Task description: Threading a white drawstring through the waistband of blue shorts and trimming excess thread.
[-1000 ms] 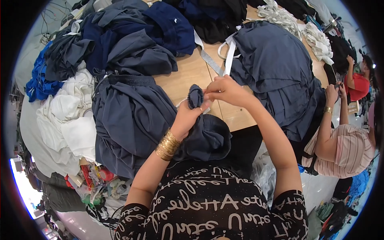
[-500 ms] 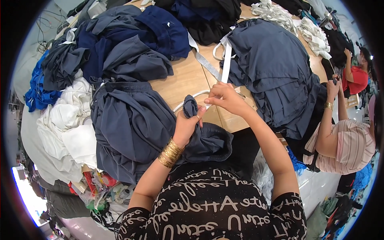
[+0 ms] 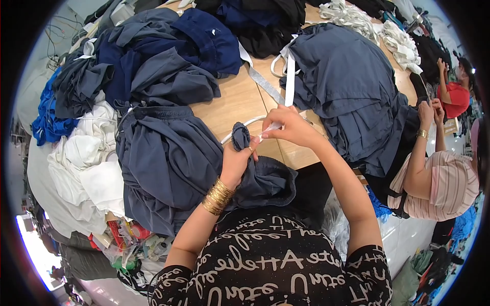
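My left hand (image 3: pixel 236 162) is closed around a bunched, rolled edge of a slate-grey garment (image 3: pixel 269 186) with a gathered elastic edge, which hangs down in front of my body. My right hand (image 3: pixel 290 126) pinches a thin white strip (image 3: pixel 272 127). The strip's lower end meets the left thumb and fingertips, so both hands are almost touching. Behind them a white cord (image 3: pixel 250 122) curves over the wooden table (image 3: pixel 229 102). Left of my left hand lies a slate-grey garment with a gathered waistband (image 3: pixel 163 110).
A slate-grey garment pile (image 3: pixel 347 81) stands at right, with white tape (image 3: pixel 290 76) beside it. Navy and grey garments (image 3: pixel 168 66) lie at far left, white cloth (image 3: pixel 84 153) below them. A person in a striped top (image 3: pixel 434 178) works at right, another in red (image 3: pixel 454 102) beyond.
My right fingers have shifted slightly and more of the white strip shows between the hands. The left hand keeps its hold. The striped-top person's hands have moved a little.
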`<state>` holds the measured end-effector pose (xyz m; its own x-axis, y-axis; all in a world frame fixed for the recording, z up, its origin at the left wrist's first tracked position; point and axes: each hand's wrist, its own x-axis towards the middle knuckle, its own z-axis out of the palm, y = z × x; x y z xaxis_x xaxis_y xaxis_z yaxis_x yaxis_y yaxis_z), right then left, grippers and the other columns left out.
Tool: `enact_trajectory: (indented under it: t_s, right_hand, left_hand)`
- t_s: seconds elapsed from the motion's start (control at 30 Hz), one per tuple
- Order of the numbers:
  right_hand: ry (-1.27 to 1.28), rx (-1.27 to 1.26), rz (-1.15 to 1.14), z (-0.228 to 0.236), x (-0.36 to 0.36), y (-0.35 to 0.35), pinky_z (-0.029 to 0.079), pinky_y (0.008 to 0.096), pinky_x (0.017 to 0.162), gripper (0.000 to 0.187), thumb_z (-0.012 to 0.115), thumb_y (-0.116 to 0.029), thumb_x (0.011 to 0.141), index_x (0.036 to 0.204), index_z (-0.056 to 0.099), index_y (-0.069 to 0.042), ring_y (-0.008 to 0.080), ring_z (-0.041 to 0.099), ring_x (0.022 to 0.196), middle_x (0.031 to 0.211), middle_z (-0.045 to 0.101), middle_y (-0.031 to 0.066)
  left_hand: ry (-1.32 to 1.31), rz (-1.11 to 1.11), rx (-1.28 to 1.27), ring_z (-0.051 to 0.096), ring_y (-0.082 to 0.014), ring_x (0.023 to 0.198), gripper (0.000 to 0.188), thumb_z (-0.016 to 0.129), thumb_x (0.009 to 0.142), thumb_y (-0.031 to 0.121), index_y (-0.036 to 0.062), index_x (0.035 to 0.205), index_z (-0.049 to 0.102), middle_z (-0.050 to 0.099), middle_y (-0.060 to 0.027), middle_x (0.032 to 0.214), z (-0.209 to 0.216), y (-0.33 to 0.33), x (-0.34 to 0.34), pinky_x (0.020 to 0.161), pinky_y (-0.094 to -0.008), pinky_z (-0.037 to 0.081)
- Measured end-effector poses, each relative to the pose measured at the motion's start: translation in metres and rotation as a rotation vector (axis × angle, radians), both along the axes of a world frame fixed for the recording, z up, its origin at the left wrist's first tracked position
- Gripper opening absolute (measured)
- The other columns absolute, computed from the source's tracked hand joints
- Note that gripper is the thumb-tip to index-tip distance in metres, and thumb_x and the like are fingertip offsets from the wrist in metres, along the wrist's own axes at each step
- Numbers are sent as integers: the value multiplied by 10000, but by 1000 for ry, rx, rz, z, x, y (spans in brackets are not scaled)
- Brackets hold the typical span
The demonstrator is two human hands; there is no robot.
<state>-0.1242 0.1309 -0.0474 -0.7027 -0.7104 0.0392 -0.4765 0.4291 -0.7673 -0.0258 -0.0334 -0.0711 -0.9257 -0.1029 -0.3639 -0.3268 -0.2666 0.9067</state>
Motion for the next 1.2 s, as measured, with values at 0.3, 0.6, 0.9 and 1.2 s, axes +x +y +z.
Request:
enact_trajectory:
  t_s: [0.3,0.6,0.9,1.2]
  right_hand:
    - [-38,-54,54,7,1,-5,319,314,799,170,678,-242,736,848,623,-126,167,489,804,786,562,0]
    - [100,4,136,-7,-1,-1,338,313,800,144,658,-207,732,821,650,-93,187,498,836,767,535,14]
    - [14,163,271,13,-8,-7,353,299,794,188,627,-270,743,728,674,-89,176,497,820,725,539,21]
    - [-172,117,164,17,-12,-2,437,333,638,284,584,-283,727,796,663,-19,256,588,685,705,627,113]
  left_hand:
    - [-48,26,104,470,-66,582,174,649,806,164,6,858,597,530,6,650,-3,-6,-1,549,-198,353]
    - [-28,26,120,505,-69,637,181,650,805,152,5,900,604,568,-2,708,1,-7,2,586,-191,378]
    - [153,-76,-248,518,-54,687,195,691,773,122,-3,909,627,605,-2,791,0,-6,5,653,-195,411]
    - [61,-66,15,554,-99,589,149,666,786,97,-21,858,608,600,-31,742,3,-12,7,563,-215,438]
